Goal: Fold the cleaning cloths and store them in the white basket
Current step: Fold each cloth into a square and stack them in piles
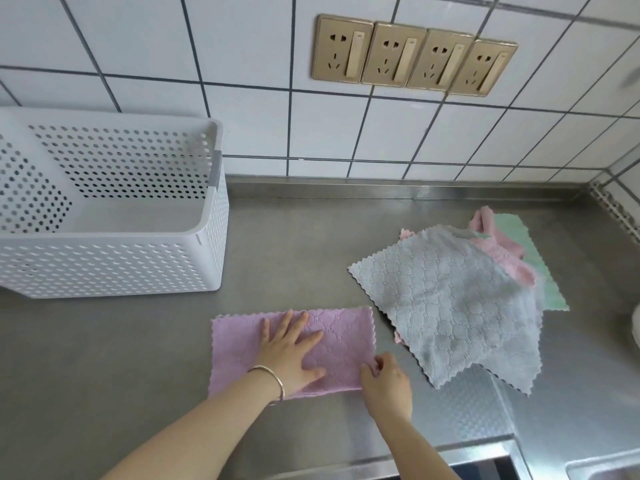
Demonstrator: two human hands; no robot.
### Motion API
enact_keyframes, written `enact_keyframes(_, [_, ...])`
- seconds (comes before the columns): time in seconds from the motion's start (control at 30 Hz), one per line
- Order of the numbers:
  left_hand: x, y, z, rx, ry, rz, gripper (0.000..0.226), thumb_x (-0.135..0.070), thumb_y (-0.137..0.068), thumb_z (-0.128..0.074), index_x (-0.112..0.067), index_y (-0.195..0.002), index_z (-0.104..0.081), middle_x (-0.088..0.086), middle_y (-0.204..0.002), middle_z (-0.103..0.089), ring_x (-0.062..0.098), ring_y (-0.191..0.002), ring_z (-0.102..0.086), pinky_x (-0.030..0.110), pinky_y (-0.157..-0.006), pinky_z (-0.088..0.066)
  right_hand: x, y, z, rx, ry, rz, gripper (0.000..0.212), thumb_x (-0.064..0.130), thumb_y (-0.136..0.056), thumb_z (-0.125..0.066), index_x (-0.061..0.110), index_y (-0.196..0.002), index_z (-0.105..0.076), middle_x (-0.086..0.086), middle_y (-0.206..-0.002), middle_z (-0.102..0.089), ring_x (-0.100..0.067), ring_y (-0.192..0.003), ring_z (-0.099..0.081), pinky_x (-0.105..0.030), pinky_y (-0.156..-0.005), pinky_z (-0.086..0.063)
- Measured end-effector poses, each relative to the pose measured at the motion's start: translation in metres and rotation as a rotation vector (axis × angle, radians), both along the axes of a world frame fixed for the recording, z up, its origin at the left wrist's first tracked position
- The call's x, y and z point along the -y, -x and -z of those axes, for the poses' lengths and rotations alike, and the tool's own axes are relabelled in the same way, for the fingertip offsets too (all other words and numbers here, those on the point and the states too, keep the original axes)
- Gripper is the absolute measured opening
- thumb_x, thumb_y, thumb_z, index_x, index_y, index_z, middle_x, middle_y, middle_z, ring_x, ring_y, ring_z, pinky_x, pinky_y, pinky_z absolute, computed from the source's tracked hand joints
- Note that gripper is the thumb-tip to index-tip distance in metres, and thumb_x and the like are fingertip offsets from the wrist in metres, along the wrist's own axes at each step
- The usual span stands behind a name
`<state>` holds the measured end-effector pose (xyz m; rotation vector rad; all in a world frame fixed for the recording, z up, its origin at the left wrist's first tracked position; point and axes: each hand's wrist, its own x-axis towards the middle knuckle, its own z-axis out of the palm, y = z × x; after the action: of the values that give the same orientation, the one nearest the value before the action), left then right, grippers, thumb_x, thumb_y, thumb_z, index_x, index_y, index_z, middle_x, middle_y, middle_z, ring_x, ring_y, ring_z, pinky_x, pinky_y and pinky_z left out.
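Note:
A purple cleaning cloth (235, 348), folded into a rectangle, lies flat on the steel counter near me. My left hand (291, 355) presses flat on its middle, fingers spread. My right hand (386, 384) pinches the cloth's near right corner. The white perforated basket (114, 268) stands at the left with nothing visible inside. A loose pile of cloths lies at the right: grey cloths (446, 299) on top, a pink cloth (498, 247) and a green cloth (533, 258) beneath.
A tiled wall with a row of gold sockets (412, 55) rises behind the counter (301, 244). A sink edge (602, 464) shows at the bottom right. A white object (635, 323) is cut off at the right edge.

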<state>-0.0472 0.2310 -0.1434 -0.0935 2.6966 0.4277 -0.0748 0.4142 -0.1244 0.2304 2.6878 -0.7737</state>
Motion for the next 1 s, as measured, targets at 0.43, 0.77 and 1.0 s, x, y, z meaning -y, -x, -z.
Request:
enact_keyframes(0.43, [0.029, -0.018, -0.053, -0.074, -0.752, -0.966, 0.024, -0.020, -0.094, -0.046, -0.008, -0.084, -0.064, 0.012, -0.085, -0.066, 0.027, -0.085, -0.057, 0.029, -0.077, -0.040, 0.082, -0.047, -0.011, -0.680, 0.174, -0.696, 0.064, 0.015, -0.053, -0.054, 0.020, -0.116, -0.046, 0.004, -0.127, -0.047, -0.016, -0.096, -0.045, -0.023, -0.079, -0.036])
enact_keyframes(0.77, [0.078, -0.056, -0.012, -0.078, -0.581, -1.135, 0.016, -0.025, -0.089, -0.052, -0.014, -0.077, -0.051, 0.017, -0.090, -0.062, 0.038, -0.093, -0.058, 0.033, -0.072, -0.039, 0.097, -0.059, 0.048, -0.420, -0.148, -0.854, 0.092, 0.012, -0.061, -0.024, 0.015, -0.148, 0.003, 0.000, -0.157, 0.010, -0.016, -0.145, 0.009, -0.029, -0.109, -0.008])
enact_keyframes(1.0, [0.073, -0.058, 0.000, -0.178, -0.440, -1.109, 0.028, -0.025, -0.084, -0.061, -0.010, -0.107, -0.056, 0.013, -0.106, -0.067, 0.034, -0.099, -0.060, 0.032, -0.077, -0.042, 0.099, -0.063, 0.055, -0.398, -0.183, -0.833, 0.091, 0.012, -0.062, -0.026, 0.012, -0.148, 0.005, -0.002, -0.157, 0.011, -0.017, -0.145, 0.009, -0.030, -0.109, -0.005])
